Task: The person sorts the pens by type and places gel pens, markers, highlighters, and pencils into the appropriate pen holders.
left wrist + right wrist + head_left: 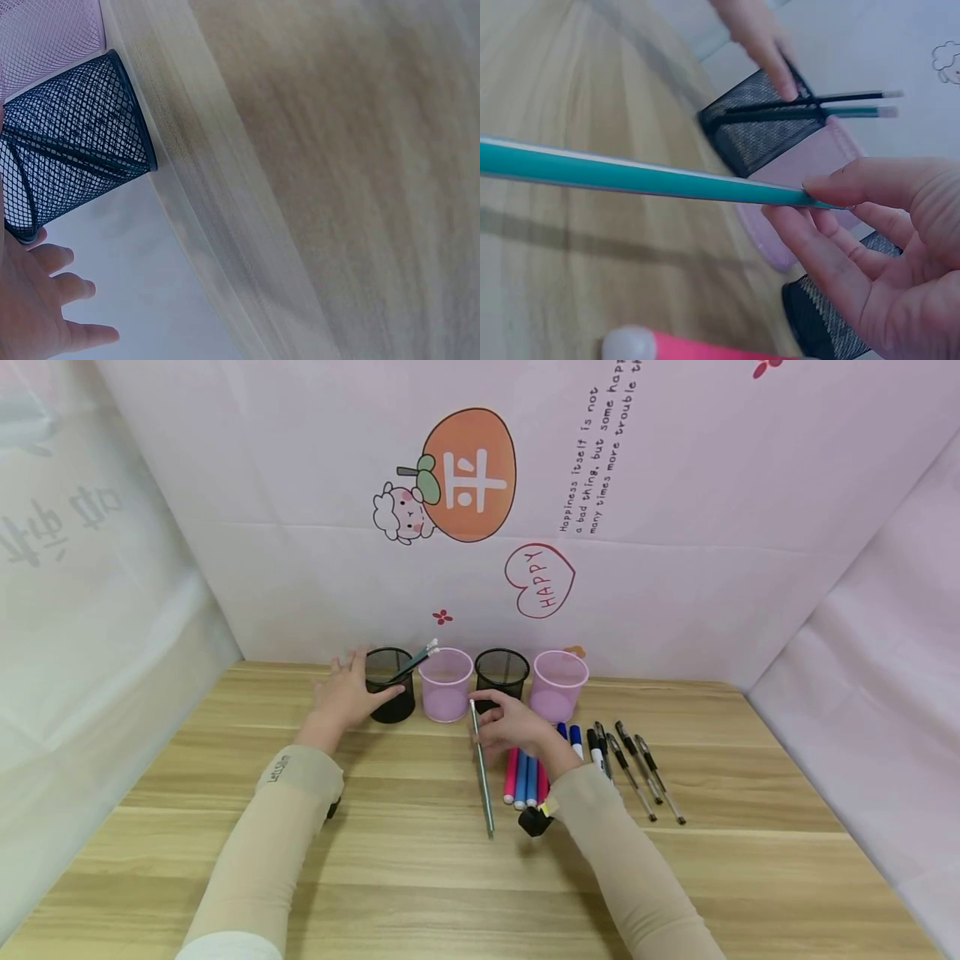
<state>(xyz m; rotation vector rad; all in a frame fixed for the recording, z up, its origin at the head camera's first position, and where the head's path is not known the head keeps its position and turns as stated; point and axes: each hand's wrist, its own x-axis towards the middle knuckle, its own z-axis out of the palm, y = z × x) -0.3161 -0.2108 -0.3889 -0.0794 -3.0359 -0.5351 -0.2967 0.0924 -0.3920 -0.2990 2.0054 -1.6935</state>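
Observation:
My left hand touches the leftmost black mesh pen cup, its thumb across the front and the other fingers spread by the left side. Two pencils, a black one and a green one, lean in that cup with their white eraser ends up. Between thumb and fingers, my right hand pinches a green pencil near its white-tipped end. The pencil's other end slants down toward me over the table. Behind this hand stand a pink mesh cup and a second black mesh cup, partly hidden.
Another pink cup ends the row at the right. Pink and blue markers lie beneath my right wrist, partly covered. Beside them are black-capped markers and several clear pens. A printed cloth hangs behind the wooden table.

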